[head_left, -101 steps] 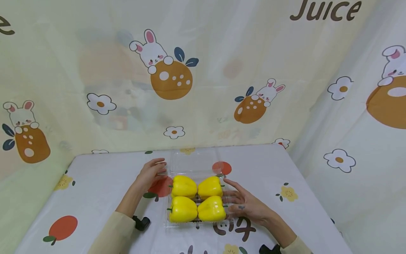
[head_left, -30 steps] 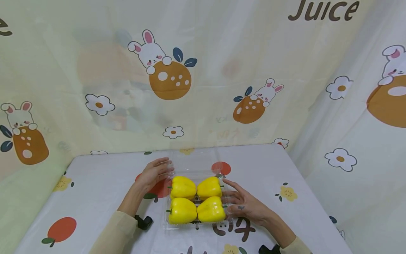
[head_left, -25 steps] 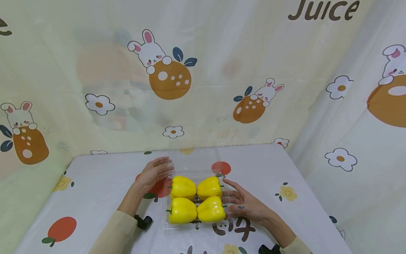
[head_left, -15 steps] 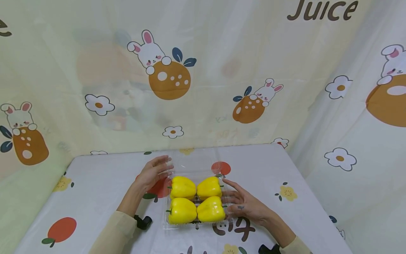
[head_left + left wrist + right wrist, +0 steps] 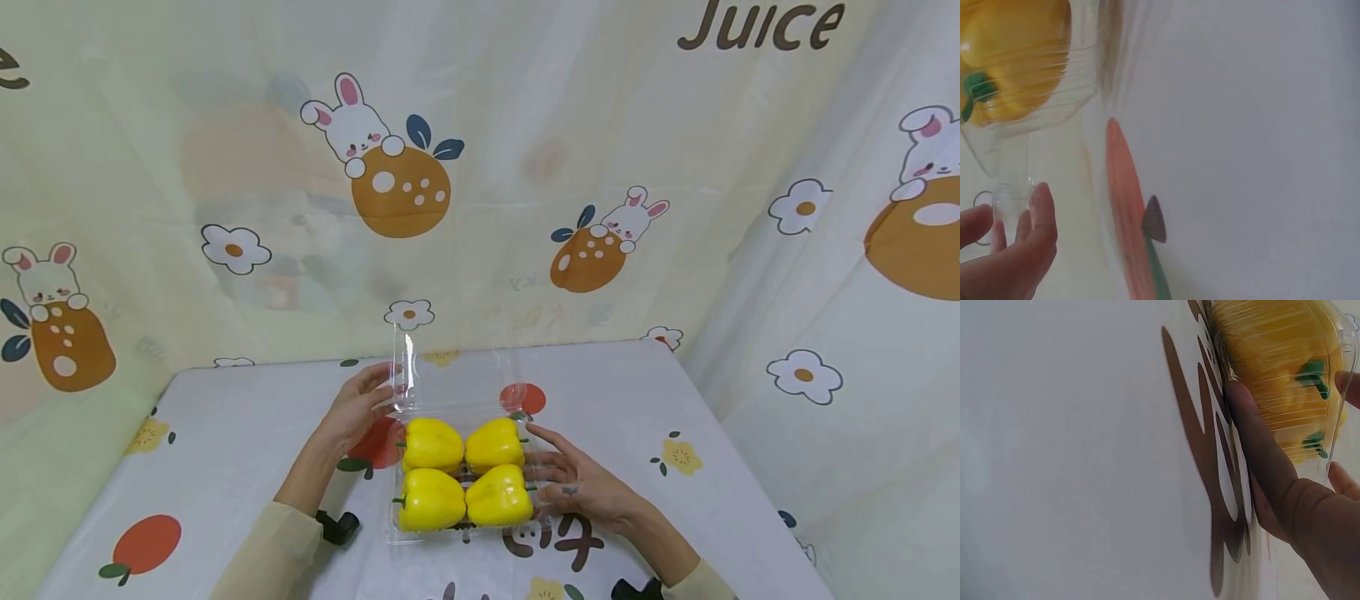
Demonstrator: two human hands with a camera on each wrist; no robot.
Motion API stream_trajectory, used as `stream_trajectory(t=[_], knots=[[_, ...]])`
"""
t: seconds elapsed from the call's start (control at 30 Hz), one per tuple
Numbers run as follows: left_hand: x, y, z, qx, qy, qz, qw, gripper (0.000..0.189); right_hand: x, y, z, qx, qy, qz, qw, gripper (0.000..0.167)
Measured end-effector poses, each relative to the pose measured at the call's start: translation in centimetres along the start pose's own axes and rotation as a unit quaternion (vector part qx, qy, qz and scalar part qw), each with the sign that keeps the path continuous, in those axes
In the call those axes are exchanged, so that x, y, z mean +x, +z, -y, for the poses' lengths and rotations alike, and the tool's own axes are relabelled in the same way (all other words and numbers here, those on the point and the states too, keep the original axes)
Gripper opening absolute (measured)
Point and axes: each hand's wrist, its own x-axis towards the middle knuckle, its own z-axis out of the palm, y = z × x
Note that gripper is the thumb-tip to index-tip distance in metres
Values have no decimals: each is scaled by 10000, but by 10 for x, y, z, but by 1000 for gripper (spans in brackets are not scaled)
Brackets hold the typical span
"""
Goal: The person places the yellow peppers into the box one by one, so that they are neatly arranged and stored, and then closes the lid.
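Several yellow bell peppers (image 5: pixel 435 444) lie in a clear plastic clamshell box (image 5: pixel 420 538), two by two, stems pointing outward. The box's clear lid (image 5: pixel 406 375) is hinged at the far side and tilts up. My left hand (image 5: pixel 354 421) is at the lid's left edge; in the left wrist view, thumb and bent fingers (image 5: pixel 1043 215) stand on either side of the plastic and pinch it. My right hand (image 5: pixel 588 490) rests against the box's right side with spread fingers. In the right wrist view, the thumb (image 5: pixel 1254 428) lies low along the ribbed wall and other fingertips touch near the rim.
A white printed cloth (image 5: pixel 247 433) covers the table, and a patterned curtain (image 5: pixel 480 267) hangs behind and to the sides. Black wrist mounts (image 5: pixel 339 527) sit near both sleeves.
The lid lay back flat behind the box and now stands partly raised. My left hand has shifted slightly at the lid's edge. The right hand and peppers have stayed put.
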Motion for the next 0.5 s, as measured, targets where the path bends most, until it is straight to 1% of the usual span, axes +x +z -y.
stream_trajectory(t=[0.2,0.3,0.5], knots=[[-2,1,-5,-79,230,23,9997,52,0,0,1,40,6,19,10000,102],[-4,2,-7,-104,295,-16,9995,50,0,0,1,36,-5,42,10000,102],[-12,3,-11,-125,515,-55,9986,50,0,-1,0,-25,-20,75,10000,100]])
